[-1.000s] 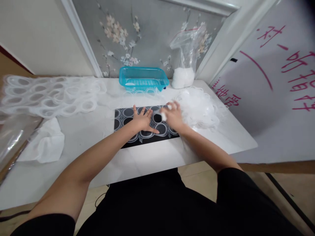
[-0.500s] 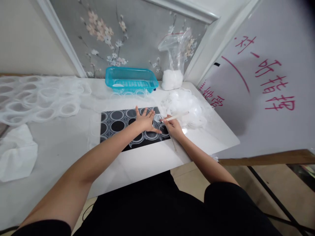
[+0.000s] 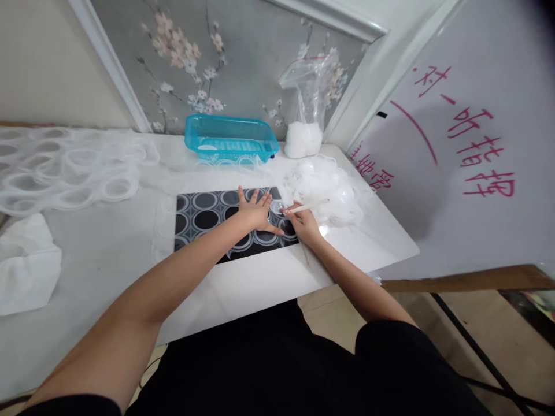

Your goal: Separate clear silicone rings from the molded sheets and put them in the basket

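A black mat (image 3: pixel 203 219) printed with grey rings lies on the white table (image 3: pixel 243 289), with a sheer white fabric of ring shapes (image 3: pixel 65 173) spread over it and off to the left. My left hand (image 3: pixel 254 211) presses flat on the mat, fingers spread. Right beside it my right hand (image 3: pixel 303 222) grips a thin white stick-like tool (image 3: pixel 310 206), whose tip touches a ring at my left fingertips.
A turquoise plastic basket (image 3: pixel 229 138) stands at the back. Next to it is a clear bag of white stuffing (image 3: pixel 303 136). A heap of cut white pieces (image 3: pixel 325 185) lies right of the mat. A crumpled white cloth (image 3: pixel 23 271) sits at far left. A white board with red writing (image 3: pixel 468 150) leans on the right.
My right hand has come back from the heap of white pieces to the mat and now holds the thin tool with its tip at a ring. My left hand stays pressed flat.
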A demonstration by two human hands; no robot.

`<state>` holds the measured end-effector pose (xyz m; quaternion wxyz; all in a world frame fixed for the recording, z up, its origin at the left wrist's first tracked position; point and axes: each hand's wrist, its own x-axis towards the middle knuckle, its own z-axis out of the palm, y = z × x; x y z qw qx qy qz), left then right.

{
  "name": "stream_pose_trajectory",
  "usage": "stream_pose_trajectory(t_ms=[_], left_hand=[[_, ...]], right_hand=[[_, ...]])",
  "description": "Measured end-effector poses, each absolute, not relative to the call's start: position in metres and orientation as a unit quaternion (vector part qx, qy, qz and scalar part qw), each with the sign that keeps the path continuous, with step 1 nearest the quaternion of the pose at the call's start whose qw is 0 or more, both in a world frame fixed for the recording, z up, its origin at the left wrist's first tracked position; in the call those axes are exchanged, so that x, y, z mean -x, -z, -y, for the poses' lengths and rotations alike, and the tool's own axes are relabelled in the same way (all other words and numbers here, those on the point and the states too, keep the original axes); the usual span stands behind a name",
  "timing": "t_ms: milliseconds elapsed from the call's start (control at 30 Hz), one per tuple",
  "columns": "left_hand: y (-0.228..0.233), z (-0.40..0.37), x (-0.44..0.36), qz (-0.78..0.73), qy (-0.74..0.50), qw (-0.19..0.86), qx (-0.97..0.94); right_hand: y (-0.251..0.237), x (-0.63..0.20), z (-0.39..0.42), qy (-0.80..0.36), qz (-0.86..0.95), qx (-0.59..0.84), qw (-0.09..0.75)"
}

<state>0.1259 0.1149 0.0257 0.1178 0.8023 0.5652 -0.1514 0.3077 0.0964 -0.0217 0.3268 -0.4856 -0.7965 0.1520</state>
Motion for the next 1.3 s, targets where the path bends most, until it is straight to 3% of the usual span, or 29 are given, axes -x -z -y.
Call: stream_pose_trajectory(t_ms=[233, 433, 600, 767, 867, 1167, 1300], left_hand=[[-0.033, -0.112, -0.126, -0.566, 0.159, 0.127, -0.799], [-0.035, -0.112, -0.121, -0.558, 0.152, 0.144, -0.803], [-0.035, -0.111, -0.119, -0.538, 0.122, 0.131, -0.824], [-0.03, -0.099, -0.116, -0.5, 0.077, 0.118, -0.854], [-0.03, -0.095, -0.119, -0.503, 0.103, 0.134, -0.848], [-0.043, -0.098, -0.132, -0.519, 0.174, 0.167, -0.82], [-0.043, -0.098, -0.134, -0.529, 0.162, 0.195, -0.81]], right_hand=[[-0.015, -0.303, -0.115, 0.094, 0.899, 0.399, 0.156], [-0.088, -0.341, -0.194, 0.184, 0.698, 0.602, 0.341], [-0.081, -0.356, -0.157, 0.115, 0.687, 0.618, 0.363], [-0.023, -0.329, -0.065, -0.189, 0.731, 0.533, 0.382], [0.0, -0.315, -0.034, -0.288, 0.696, 0.537, 0.379], [0.002, -0.314, -0.037, -0.274, 0.711, 0.536, 0.365], [0.008, -0.31, -0.026, -0.192, 0.753, 0.519, 0.357]])
